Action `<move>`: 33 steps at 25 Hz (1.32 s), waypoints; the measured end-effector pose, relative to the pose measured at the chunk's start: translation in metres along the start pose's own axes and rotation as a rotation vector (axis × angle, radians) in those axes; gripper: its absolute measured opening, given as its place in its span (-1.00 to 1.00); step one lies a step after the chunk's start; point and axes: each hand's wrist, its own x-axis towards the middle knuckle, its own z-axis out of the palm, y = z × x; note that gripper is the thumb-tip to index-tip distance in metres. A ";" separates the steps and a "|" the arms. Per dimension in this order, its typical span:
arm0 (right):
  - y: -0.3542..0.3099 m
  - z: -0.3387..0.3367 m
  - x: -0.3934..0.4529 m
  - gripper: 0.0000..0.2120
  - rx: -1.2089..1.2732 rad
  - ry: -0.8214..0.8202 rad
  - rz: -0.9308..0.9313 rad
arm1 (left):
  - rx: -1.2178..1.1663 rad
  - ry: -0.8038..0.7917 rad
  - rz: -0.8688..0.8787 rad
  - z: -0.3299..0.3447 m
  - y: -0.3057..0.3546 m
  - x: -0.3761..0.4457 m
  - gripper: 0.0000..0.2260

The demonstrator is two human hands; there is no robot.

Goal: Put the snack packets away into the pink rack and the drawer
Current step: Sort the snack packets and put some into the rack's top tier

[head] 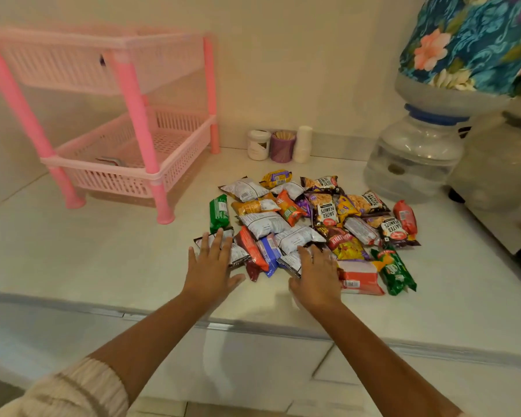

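The white table [103,260] carries everything. At its far left stands the pink rack [109,115], two slatted tiers on darker pink legs; something flat lies in the lower tier, too blurred to name. At the far right a clear water jar [415,155] sits under a bottle with a floral cover [469,43]. Against the back wall stand three small containers [278,145] side by side, white, purple, white.

The snack packets [313,224] lie in a loose heap at the middle of the table, well apart from the rack: silver, orange, green, red and blue ones, several marked salted peanuts.

The left hand [211,269] lies flat with fingers straight and spread, its fingertips on a silver packet at the heap's near left edge. The right hand [316,278] rests palm-down on the near packets, fingers slightly bent, gripping nothing that shows.
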 end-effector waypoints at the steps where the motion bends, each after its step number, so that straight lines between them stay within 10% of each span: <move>1: -0.001 0.002 0.002 -0.33 -0.012 -0.012 0.008 | -0.021 -0.040 0.006 0.005 -0.006 0.005 -0.19; 33: 0.006 -0.004 -0.010 -0.52 0.197 0.079 -0.003 | -0.363 0.154 -0.007 0.000 -0.010 0.002 -0.51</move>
